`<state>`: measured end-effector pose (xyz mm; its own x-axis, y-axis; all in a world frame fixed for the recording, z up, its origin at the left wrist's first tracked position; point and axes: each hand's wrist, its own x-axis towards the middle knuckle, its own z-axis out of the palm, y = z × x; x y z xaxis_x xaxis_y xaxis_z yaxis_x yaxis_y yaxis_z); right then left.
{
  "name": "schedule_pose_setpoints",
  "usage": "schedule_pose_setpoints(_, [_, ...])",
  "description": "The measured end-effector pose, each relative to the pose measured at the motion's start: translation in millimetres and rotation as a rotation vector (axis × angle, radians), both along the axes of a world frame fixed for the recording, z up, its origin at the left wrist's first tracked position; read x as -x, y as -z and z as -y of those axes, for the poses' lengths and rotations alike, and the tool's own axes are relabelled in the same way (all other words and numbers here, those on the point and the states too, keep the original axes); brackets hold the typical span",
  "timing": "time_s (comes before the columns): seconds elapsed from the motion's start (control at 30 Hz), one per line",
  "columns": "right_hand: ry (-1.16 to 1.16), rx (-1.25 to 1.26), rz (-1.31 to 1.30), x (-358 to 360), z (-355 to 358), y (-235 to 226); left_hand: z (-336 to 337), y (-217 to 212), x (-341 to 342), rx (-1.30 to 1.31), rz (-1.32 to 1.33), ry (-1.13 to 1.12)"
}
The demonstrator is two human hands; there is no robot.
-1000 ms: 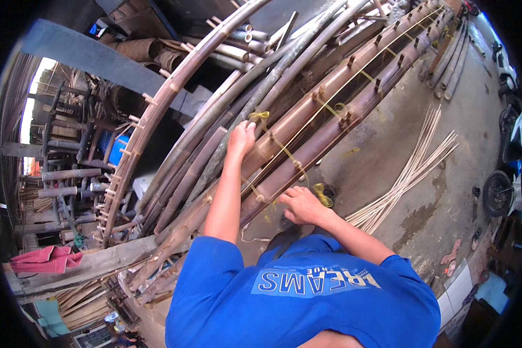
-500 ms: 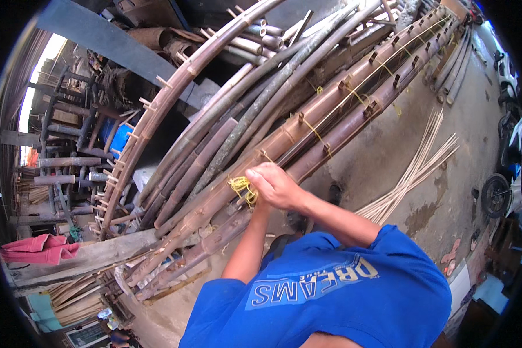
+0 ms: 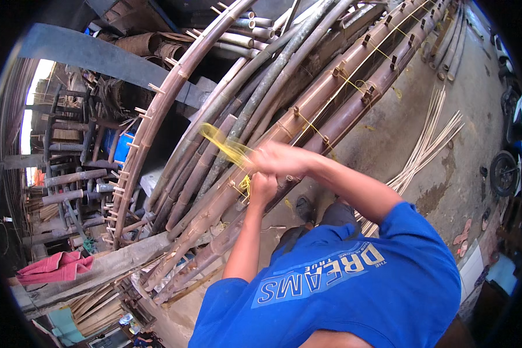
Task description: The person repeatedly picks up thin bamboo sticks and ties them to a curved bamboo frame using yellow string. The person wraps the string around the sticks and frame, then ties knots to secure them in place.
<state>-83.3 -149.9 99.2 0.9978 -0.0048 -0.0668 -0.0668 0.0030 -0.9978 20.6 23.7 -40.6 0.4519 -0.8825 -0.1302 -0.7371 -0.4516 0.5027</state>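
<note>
Here both hands grip yellow cord mid-frame: right hand pulling, left hand pinching it against the bamboo pole; a slip could loosen the tie.

Thin pale splints are spread on the concrete floor, a red cloth is draped over a plank, and a blue drum is seen behind.

Two hands are showing, the left hand and the right hand, sharing one yellow cord. One red cloth is lying on one wooden plank. The bamboo poles are lying too many and too overlapped to count.
</note>
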Motion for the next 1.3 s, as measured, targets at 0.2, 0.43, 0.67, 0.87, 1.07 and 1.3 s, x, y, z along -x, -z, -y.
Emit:
schedule_pose_setpoints(0.2, [0.067,0.644,0.315,96.7,-65.5,130.8,37.1,-51.8,25.2,0.402,-0.272,-0.156])
schedule_pose_setpoints(0.43, [0.074,0.691,0.287,103.9,-58.7,115.4,88.7,-51.3,-67.1,0.331,-0.234,-0.38])
schedule_pose_setpoints(0.67, [0.133,0.96,0.043,95.2,-93.1,93.4,63.8,-59.8,-83.8,0.25,-0.056,-0.327])
schedule_pose_setpoints(0.87, [0.153,0.732,-0.04,94.6,-174.0,122.1,-64.1,-89.7,-46.0,-0.005,0.124,-0.296])
schedule_pose_setpoints(1.07, [0.388,-0.839,-0.426,60.8,-209.6,114.2,-104.1,-41.2,8.7,0.24,0.043,-0.255])
schedule_pose_setpoints(1.3, [0.781,-0.226,0.118,-54.7,-232.7,31.3,-122.6,2.5,-6.4,0.394,-0.137,-0.238])
